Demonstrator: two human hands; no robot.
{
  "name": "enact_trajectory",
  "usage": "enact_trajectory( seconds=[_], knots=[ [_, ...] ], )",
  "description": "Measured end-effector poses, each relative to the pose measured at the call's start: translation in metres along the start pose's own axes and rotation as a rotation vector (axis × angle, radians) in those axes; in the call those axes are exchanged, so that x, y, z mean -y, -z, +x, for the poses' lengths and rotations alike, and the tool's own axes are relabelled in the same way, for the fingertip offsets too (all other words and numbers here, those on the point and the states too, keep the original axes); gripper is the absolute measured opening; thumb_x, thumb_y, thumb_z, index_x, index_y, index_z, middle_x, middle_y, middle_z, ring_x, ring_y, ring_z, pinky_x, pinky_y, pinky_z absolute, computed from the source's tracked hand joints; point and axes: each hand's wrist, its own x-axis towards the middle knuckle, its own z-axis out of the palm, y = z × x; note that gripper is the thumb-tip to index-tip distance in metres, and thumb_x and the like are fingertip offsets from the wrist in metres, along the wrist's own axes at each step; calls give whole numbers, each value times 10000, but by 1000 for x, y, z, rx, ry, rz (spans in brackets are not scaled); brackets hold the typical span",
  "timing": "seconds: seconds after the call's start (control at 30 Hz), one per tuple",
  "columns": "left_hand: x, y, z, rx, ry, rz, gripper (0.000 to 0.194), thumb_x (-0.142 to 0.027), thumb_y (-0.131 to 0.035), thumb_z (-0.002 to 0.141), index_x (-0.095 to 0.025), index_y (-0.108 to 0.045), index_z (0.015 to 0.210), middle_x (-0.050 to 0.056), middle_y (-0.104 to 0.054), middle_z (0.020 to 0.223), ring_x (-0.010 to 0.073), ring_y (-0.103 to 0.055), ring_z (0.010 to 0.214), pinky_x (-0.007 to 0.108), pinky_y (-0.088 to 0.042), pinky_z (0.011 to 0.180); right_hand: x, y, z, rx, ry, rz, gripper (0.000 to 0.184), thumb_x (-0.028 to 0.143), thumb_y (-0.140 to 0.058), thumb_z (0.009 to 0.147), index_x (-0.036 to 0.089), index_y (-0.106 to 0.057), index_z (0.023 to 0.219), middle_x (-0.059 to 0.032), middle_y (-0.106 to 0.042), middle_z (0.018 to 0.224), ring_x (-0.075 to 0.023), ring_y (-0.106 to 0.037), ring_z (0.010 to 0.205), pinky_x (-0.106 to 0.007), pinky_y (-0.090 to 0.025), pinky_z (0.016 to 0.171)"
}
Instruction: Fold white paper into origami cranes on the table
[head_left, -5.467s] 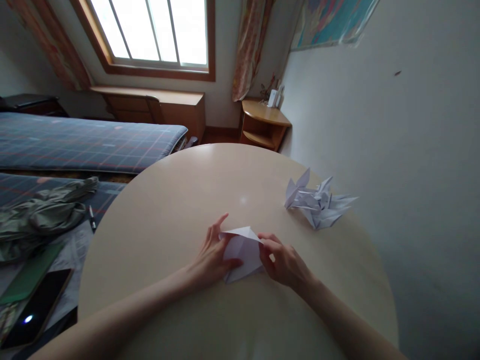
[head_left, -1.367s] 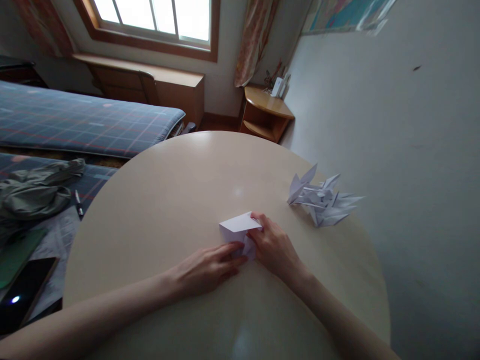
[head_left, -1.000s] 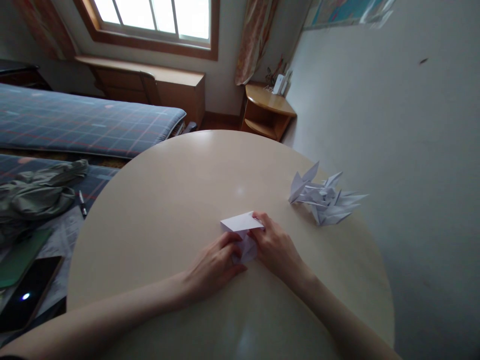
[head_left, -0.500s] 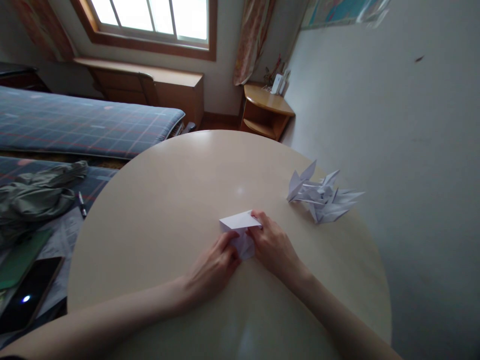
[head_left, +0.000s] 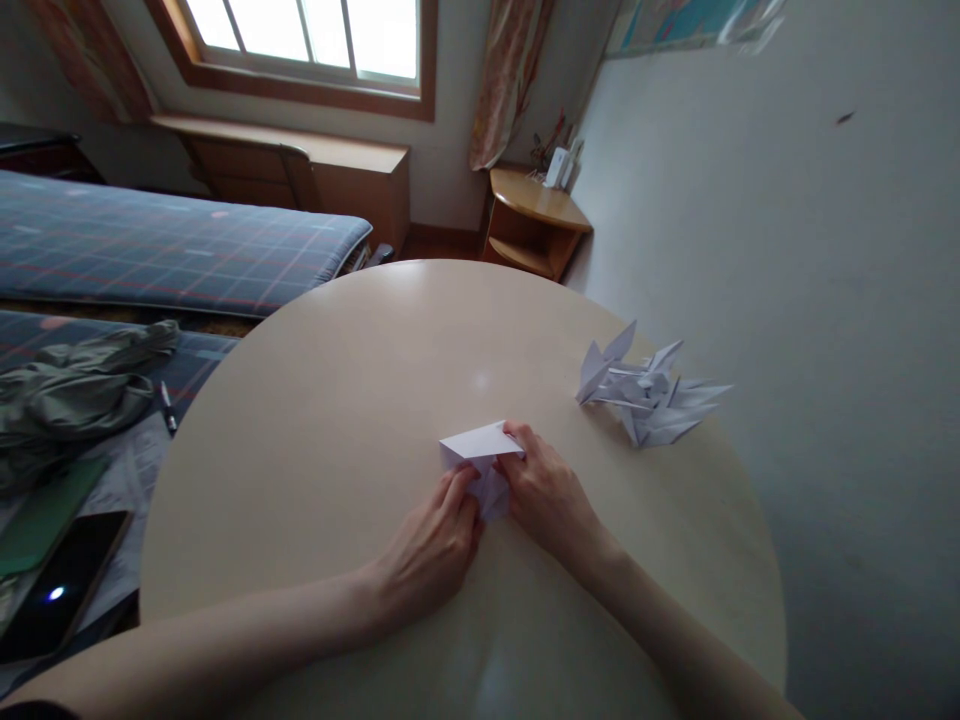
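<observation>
A partly folded white paper (head_left: 480,448) lies on the round beige table (head_left: 360,400), just in front of me. My left hand (head_left: 433,545) has its fingers curled together and presses on the paper's near left edge. My right hand (head_left: 546,492) pinches the paper's right corner, with a raised flap standing between the two hands. Much of the paper's lower part is hidden under my fingers.
A pile of finished white folded paper figures (head_left: 645,392) sits at the table's right side, close to the white wall. Left of the table are a bed with a green garment (head_left: 71,395), a pen (head_left: 166,408) and a dark phone (head_left: 56,585).
Over the last seconds the paper was folded into a smaller shape. My left hand drew back from lying flat and curled its fingers onto the paper's near edge; my right hand kept its pinch.
</observation>
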Motion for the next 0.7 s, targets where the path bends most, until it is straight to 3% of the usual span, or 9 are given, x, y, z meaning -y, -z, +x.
enact_trajectory(
  seconds=[0.17,0.4,0.57,0.63,0.7],
  knots=[
    [-1,0,0,-45,-88,102,232,-89,-332,891,-54,-559,922,213,-564,1050,316,-524,1096,431,-561,810,1,1,0,46,-12,63,231,17,-446,804,129,-565,967,-157,-549,1088,-240,-580,867,-357,-540,741],
    [-5,4,0,-47,-67,147,216,-80,-358,867,-92,-572,893,155,-597,1000,267,-579,1001,414,-541,846,-1,1,1,86,-31,127,268,-3,-424,793,130,-564,979,-169,-524,1120,-247,-567,911,-381,-535,782],
    [9,20,4,127,-76,-12,195,-122,-362,892,-118,-548,832,118,-585,943,220,-585,872,372,-556,771,-5,5,2,106,-18,179,272,-13,-444,776,143,-578,954,-150,-522,1103,-232,-567,926,-350,-530,795],
    [20,27,7,204,-126,-98,202,-139,-342,921,-122,-541,954,112,-574,1010,185,-585,813,324,-563,704,-7,8,2,115,-16,189,249,14,-458,793,149,-581,961,-146,-526,1099,-227,-571,920,-344,-533,773],
    [30,30,9,254,-214,-135,274,-150,-354,934,-157,-478,1178,111,-543,1122,199,-581,915,346,-551,779,-8,9,2,106,-13,176,219,45,-477,807,156,-589,960,-145,-531,1111,-226,-578,908,-349,-534,754]
  ],
)
